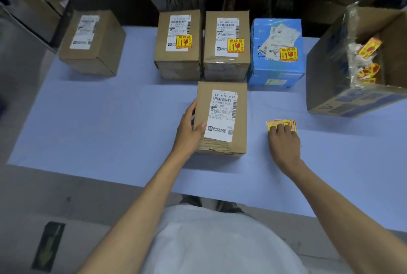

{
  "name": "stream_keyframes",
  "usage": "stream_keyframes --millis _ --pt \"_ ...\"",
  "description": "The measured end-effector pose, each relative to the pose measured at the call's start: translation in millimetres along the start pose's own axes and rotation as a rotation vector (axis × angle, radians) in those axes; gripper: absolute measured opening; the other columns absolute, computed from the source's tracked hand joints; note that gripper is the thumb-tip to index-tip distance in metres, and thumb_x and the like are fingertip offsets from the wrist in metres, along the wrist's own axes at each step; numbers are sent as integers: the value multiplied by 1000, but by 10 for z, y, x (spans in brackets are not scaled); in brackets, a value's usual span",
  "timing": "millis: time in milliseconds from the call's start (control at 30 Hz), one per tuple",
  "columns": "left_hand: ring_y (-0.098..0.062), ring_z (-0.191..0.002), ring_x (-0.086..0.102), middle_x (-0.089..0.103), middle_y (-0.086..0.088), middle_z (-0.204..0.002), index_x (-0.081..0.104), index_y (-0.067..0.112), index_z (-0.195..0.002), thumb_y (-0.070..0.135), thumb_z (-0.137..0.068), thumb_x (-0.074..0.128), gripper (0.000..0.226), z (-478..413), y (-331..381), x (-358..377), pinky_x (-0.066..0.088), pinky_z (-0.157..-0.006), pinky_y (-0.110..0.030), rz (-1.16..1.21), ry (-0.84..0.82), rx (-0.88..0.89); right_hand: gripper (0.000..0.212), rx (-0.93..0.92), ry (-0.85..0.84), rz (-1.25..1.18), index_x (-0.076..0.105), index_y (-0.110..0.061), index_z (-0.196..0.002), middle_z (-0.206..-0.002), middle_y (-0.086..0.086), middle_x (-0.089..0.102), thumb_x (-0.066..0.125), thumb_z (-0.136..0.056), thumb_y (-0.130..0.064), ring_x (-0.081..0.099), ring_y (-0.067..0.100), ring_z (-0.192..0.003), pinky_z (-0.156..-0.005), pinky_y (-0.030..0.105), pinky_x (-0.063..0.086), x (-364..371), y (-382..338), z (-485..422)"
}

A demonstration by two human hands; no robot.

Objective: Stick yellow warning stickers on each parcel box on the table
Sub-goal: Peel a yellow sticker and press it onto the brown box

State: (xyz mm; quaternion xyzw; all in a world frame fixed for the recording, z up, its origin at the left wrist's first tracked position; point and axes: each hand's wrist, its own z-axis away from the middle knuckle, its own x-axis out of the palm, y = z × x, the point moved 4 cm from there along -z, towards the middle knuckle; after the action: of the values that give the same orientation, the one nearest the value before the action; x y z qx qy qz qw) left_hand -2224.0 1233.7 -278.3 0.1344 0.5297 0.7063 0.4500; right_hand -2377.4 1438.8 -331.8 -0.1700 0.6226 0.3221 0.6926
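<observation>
**Left hand steadying the near box, right hand on the stickers**

The person is standing at the table (99,119) with both forearms stretched out over its pale blue top. The left arm is reaching forward and slightly inward, and the left hand (189,128) is gripping the near box (222,117). Its thumb is lying across the top face beside the white label, and its fingers are wrapping down the box's left side. This box is sitting upright near the middle of the table, just in front of the back row.

The right arm is angling out to the right, wrist low. The right hand (284,141) is arching over the sticker stack (280,124), which is lying flat on the table to the right of the near box and apart from it. Bent fingertips are pressing on the top sheet. The thumb is hiding under the palm, so I cannot tell whether anything is being pinched.

Along the back, two brown boxes (178,62) (226,66) and a blue box (275,71) are standing side by side, each wearing a yellow warning sticker (184,41). A lone brown box (92,42) is sitting well apart at far left. An open carton (326,88) at far right is holding crumpled yellow scraps.
</observation>
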Motion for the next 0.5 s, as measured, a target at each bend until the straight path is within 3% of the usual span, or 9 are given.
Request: stream_keyframes --millis 167,333,367,400,433,500 --pt "-19 -133 42 39 0 -149 21 36 -149 14 -97 52 64 -9 -21 -16 42 -101 -31 -3 -28 -4 32 -66 -33 -30 58 5 -60 -59 17 52 76 -36 17 55 32 -53 -35 23 33 27 -66 80" --pt "-19 -134 41 38 0 -149 21 36 -149 15 -97 52 64 -1 -26 -19 41 -103 -32 -4 -39 7 46 -161 -116 54 58 -3 -52 -50 11 53 84 -16 10 55 26 -44 -32 20 32 -60 -154 97" --pt "-19 -134 41 38 0 -149 21 36 -149 15 -97 52 64 -6 -28 -22 41 -103 -32 -7 -40 11 42 -175 -113 123 61 -4 -58 -55 11 58 87 -25 3 59 25 -49 -35 22 35 -119 -178 104" --pt "-19 -134 41 38 0 -149 21 36 -149 15 -97 52 64 -5 -31 -23 41 -104 -32 -9 -43 14 33 -169 -143 142 65 -4 -72 -68 11 64 85 -46 -4 64 25 -61 -42 25 39 -157 -180 122" --pt "-19 -134 42 39 0 -148 21 35 -149 14 -97 52 65 0 -27 -22 41 -106 -33 -14 -46 14 22 -151 -148 103 64 -3 -91 -86 12 68 72 -70 -4 66 27 -77 -51 28 41 -166 -169 123" --pt "-19 -132 43 38 -1 -148 20 34 -150 13 -96 53 67 -5 -2 -18 38 -110 -38 -59 -40 8 26 21 -159 -121 55 -2 -113 -108 15 65 49 -87 1 63 34 -95 -62 31 37 -221 -99 106"
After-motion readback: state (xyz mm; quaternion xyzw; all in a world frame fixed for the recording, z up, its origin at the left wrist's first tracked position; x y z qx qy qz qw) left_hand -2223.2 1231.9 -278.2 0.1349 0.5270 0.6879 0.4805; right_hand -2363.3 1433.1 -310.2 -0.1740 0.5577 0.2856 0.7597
